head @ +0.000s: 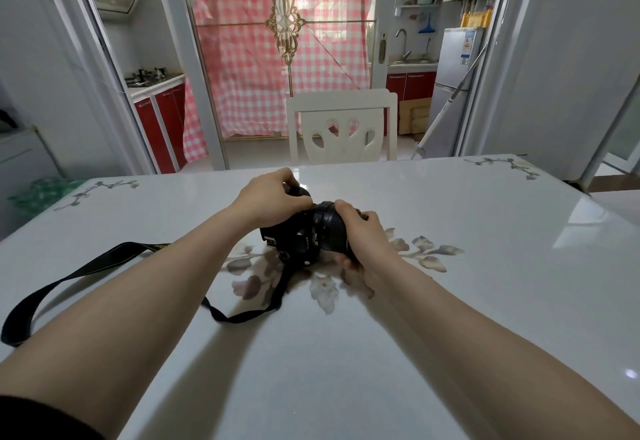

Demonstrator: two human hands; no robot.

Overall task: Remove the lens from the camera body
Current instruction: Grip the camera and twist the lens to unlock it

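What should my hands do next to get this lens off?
Probably twist the lens with your right hand while the left hand steadies the body. The lens looks seated against the body, and both hands already grip their parts.

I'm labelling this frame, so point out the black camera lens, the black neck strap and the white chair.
black camera lens [330, 231], head view, barrel side.
black neck strap [69, 275], head view, flat band.
white chair [341, 127], head view, carved backrest.

Both bare forearms reach forward and converge; the left hand [273, 197] curls palm-down, the right hand [363, 235] cups sideways, fingers wrapped
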